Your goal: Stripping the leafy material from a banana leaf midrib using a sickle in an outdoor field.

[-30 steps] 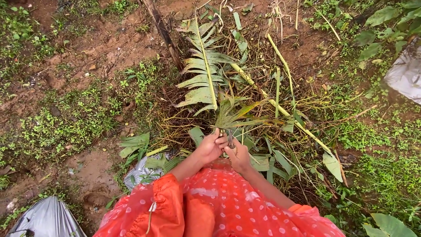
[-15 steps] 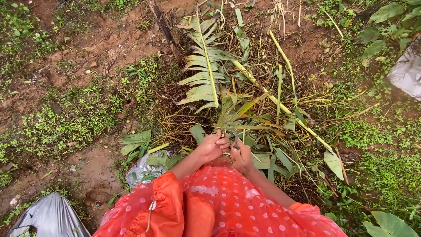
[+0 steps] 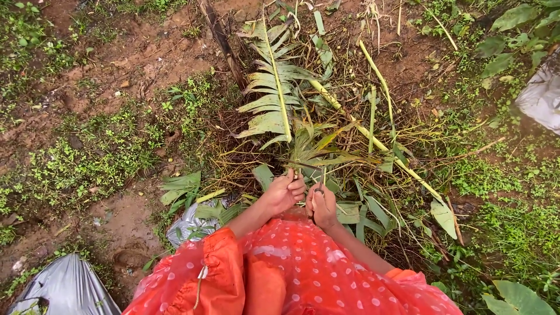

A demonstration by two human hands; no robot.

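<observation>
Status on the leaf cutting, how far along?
Done: cut fronds and stalks already lie piled on the ground, including a large split frond and a long yellow-green stalk. In hand: the left hand grips a bunch of narrow leaves, while the right hand holds a small dark tool, too small to identify. Left: that bunch looks uncut, and the amount remaining cannot be judged.

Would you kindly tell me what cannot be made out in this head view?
- Right hand: a thin dark thing in its grip, too small to identify.
- Left hand: palm faces away, so whether it grips the leaves is unclear.
- Grey bag: cut off by the bottom edge.
- Pale sheet: cut off by the right edge.
</observation>
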